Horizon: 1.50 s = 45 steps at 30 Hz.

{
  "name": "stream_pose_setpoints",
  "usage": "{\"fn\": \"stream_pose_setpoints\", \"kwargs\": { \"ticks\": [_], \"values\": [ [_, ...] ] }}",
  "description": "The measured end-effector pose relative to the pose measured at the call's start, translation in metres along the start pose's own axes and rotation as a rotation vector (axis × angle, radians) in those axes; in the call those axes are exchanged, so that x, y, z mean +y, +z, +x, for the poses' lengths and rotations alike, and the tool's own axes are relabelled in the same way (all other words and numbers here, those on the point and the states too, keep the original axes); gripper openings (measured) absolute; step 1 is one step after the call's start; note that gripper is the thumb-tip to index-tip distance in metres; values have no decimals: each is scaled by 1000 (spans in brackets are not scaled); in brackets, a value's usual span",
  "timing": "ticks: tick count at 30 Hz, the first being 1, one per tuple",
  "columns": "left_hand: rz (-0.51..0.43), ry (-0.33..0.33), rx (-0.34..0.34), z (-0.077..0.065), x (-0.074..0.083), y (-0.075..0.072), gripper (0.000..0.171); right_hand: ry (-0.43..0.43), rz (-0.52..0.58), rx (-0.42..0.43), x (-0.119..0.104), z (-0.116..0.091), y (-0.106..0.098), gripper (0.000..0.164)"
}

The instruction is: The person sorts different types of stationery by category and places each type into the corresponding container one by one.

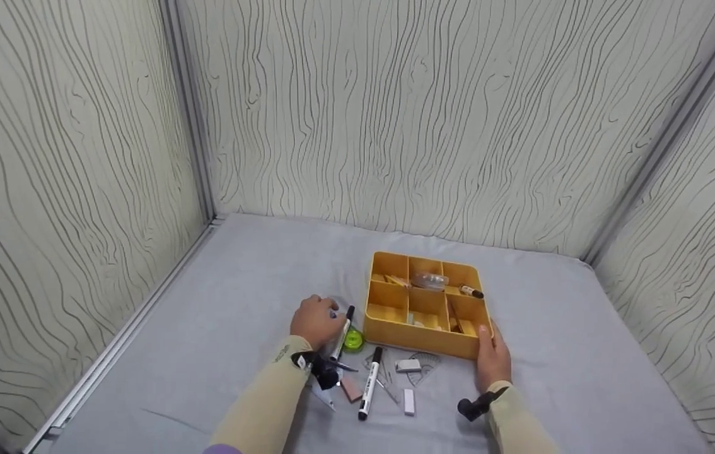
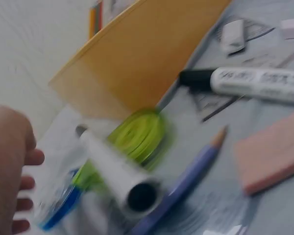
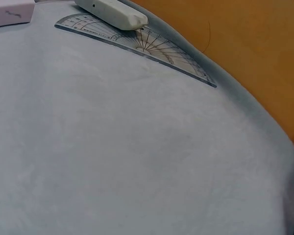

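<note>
My left hand [image 1: 316, 321] is over the left end of a stationery pile, its fingers loosely bent. Beside them are a white marker with a black cap [image 1: 340, 337], a green round item that looks like a tape dispenser [image 1: 353, 340] and a clear item with a blue edge [image 2: 61, 208]. In the left wrist view these are blurred, and the fingers [image 2: 27, 183] look apart from them. My right hand [image 1: 494, 360] holds the near right corner of a yellow compartment box [image 1: 420, 337], its thumb at the rim. Small stationery lies in several compartments.
In front of the box lie a second marker [image 1: 369, 384], a pink eraser [image 1: 351, 389], a white eraser [image 1: 409, 401], another eraser [image 1: 408, 366] on a clear protractor [image 3: 181, 56], and a purple pencil [image 2: 186, 178]. Patterned walls surround the grey cloth [image 1: 256, 252].
</note>
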<state>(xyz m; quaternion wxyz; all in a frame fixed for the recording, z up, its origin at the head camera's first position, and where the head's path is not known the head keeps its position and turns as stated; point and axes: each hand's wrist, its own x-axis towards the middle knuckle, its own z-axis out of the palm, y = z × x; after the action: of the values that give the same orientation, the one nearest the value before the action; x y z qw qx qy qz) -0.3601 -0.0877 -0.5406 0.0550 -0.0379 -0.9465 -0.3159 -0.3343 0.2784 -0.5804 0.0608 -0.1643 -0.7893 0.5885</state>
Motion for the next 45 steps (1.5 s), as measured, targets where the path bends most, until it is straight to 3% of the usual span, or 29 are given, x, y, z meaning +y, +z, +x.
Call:
{"fn": "stream_pose_setpoints", "kwargs": {
  "ticks": [4, 9, 14, 19, 22, 25, 30, 33, 38, 41, 45],
  "values": [
    [75, -15, -82, -3, 6, 12, 49, 0, 3, 10, -1, -3, 1, 78],
    [74, -20, -94, -5, 2, 14, 22, -7, 13, 8, 0, -6, 4, 78],
    [-87, -89, -93, -4, 12, -4, 11, -18, 23, 25, 7, -14, -1, 77],
    [-337, -111, 26, 3, 43, -22, 24, -17, 18, 48, 12, -23, -5, 77],
    [-443, -59, 102, 6, 71, -27, 26, -5, 21, 61, 13, -27, -6, 77],
    [-525, 41, 136, 4, 102, -25, 22, -12, 20, 75, 14, -30, -7, 76],
    [-581, 256, 143, -2, 149, -3, 17, -19, 32, 85, 12, -35, -2, 75],
    [-593, 324, 127, -5, 170, 14, 16, -18, 32, 80, 11, -37, 5, 75],
    [-574, 392, 101, -5, 185, 40, 18, -89, 4, 114, 13, -43, 20, 70],
    [-548, 410, 46, -6, 184, 51, 17, -137, -9, 134, 17, -50, 30, 65],
    [-497, 397, -32, -8, 182, 61, 20, -137, -8, 127, 18, -58, 38, 65]
  ]
}}
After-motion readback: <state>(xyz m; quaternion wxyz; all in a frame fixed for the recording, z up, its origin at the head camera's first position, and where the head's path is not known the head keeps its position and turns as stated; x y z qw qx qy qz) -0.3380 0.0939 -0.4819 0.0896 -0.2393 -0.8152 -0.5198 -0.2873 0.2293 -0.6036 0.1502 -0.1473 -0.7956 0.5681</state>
